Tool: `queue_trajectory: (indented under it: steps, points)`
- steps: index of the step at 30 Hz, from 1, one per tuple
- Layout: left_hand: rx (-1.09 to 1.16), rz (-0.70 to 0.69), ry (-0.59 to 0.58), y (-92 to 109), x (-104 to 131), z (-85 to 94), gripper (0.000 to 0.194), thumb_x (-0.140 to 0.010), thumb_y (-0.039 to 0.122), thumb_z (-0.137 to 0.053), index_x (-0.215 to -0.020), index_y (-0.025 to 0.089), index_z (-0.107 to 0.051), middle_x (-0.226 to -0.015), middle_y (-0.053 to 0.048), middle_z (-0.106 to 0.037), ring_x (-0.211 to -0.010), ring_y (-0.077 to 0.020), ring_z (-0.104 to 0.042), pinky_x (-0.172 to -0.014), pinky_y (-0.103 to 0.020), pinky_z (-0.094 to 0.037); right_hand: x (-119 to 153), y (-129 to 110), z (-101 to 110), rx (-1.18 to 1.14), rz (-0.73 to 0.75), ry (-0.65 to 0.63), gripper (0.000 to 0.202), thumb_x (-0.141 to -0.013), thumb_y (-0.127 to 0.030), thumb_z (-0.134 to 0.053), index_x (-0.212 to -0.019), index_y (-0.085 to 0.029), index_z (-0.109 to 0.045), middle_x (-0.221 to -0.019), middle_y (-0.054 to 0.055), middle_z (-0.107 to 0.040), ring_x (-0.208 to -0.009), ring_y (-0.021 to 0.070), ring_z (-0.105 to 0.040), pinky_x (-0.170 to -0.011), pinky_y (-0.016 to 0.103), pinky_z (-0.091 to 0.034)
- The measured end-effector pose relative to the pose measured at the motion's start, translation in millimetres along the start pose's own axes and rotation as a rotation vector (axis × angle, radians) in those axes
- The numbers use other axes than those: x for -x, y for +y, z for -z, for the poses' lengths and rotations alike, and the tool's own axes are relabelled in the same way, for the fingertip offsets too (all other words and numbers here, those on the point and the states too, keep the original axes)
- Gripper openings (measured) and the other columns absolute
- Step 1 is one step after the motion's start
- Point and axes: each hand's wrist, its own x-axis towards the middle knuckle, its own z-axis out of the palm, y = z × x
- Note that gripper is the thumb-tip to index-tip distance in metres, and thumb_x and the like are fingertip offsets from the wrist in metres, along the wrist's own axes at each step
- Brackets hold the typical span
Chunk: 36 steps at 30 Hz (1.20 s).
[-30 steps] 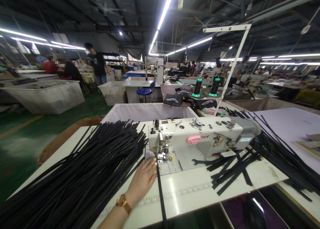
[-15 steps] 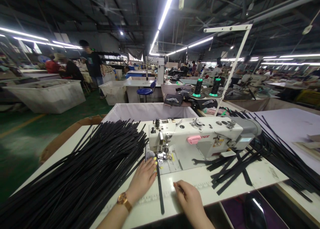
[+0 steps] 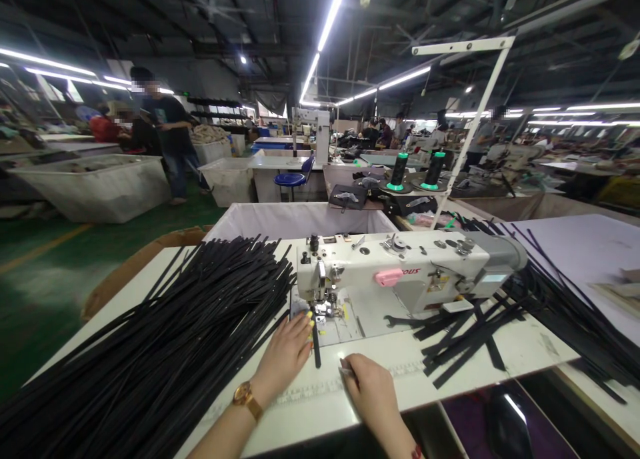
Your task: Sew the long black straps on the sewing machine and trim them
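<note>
- Head view, strip: a narrow black strip (image 3: 317, 342) is seen at the head of a white sewing machine (image 3: 360, 272); its far end is hidden at the presser foot (image 3: 327, 310), and its near end is laid on the white table (image 3: 300, 419).
- Head view, left hand: the left hand (image 3: 287, 345) is placed palm down just left of the strip, with the fingers extended and set side by side, their tips at the strip's edge near the presser foot. A gold-coloured watch (image 3: 243, 393) is worn on the wrist.
- Head view, right hand: the right hand (image 3: 373, 382) is held near and to the right of the strip's near end, apart from it. Its fingers are curled inward; whether anything is gripped by them cannot be told.
- Head view, table: a large bundle of black strips (image 3: 165, 332) is spread on the left. On the right, shorter black pieces (image 3: 460, 355) are piled beside a wrench (image 3: 403, 322). A measuring scale (image 3: 313, 392) is marked along the near side (partly covered by the hands).
- Head view, far side: two dark thread cones (image 3: 399, 172) with green bases are stood beyond the machine, and a blue chair (image 3: 291, 179) is placed farther off. At far left, a standing person (image 3: 167, 119) is seen beside a pale bin (image 3: 95, 192).
</note>
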Motion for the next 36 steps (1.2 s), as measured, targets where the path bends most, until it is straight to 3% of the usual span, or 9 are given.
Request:
queue_trajectory:
  steps: [24,36]
  points:
    - [-0.017,-0.003,0.000,-0.9,-4.0,-2.0,0.039,-0.097,0.025,-0.044,-0.134,0.016,-0.054,-0.145,-0.008,-0.051,-0.136,-0.0275,-0.044,-0.113,-0.054,-0.037,-0.9,3.5,-6.5,0.006,0.038,0.004,0.014,-0.088,-0.012,-0.052,-0.086,-0.023,-0.062,-0.082,-0.001,-0.070,-0.074,0.0174,-0.066,-0.063,0.027,-0.035]
    - [0.001,-0.004,0.002,-2.1,-3.2,-4.3,0.039,-0.097,0.024,-0.043,-0.135,0.018,-0.053,-0.146,-0.009,-0.050,-0.137,-0.0276,-0.044,-0.114,-0.055,-0.036,-1.1,-0.8,-0.1,-0.001,0.033,0.007,0.014,-0.088,-0.011,-0.053,-0.083,-0.022,-0.062,-0.079,-0.002,-0.069,-0.072,0.0168,-0.065,-0.062,0.027,-0.034]
